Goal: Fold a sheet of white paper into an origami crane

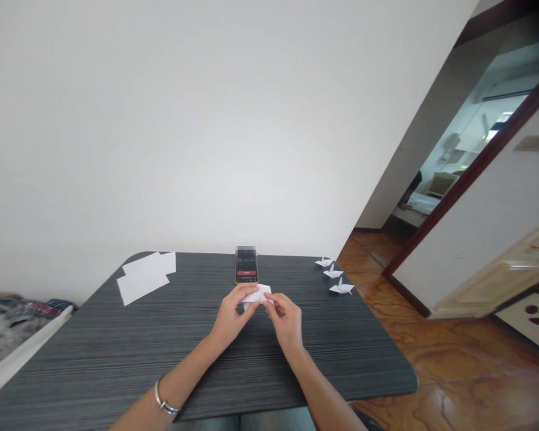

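A small piece of folded white paper (261,293) is between my two hands, just in front of the phone. My left hand (233,310) grips its left side, the thumb below and the fingers along the upper edge. With thumb and fingertips, my right hand (286,317) pinches the paper's right edge. Parts of the paper are covered by my fingers. Three folded white paper cranes (341,288) stand in a row by the right edge of the dark table (197,383).
A phone (246,266) leans upright at the table's back edge, against the white wall (251,131). Flat white paper sheets (144,278) overlap at the back left. Patterned fabric (18,329) lies left of the table. Beyond the doorway at right, part of a person (411,190) shows.
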Available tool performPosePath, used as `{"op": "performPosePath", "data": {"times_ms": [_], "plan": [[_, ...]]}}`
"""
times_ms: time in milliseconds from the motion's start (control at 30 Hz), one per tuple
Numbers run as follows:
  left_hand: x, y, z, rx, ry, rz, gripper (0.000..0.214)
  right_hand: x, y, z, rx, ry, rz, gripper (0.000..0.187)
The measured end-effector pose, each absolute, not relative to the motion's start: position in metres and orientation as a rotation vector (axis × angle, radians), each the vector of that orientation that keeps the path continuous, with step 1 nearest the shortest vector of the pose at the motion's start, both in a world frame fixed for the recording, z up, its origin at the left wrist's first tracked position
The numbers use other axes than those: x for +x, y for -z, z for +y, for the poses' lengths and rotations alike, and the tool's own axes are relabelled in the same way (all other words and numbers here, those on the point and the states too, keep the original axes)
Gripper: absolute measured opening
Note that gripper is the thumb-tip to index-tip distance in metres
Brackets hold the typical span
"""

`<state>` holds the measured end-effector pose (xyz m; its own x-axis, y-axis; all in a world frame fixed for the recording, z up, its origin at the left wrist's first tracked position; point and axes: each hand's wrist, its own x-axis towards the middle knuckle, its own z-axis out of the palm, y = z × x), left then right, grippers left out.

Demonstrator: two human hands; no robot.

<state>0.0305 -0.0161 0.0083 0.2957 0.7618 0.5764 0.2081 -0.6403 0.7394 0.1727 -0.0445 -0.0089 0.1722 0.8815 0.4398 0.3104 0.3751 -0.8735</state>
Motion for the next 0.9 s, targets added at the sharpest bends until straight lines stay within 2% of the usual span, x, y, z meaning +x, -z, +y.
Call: {"op": "performPosePath", "data": {"times_ms": [900], "plan": [[0.028,0.001,-0.005,1.712,-1.312,0.850,0.016,0.172,0.006,-0.045,-1.182,-0.450,-1.473,0.016]]}}
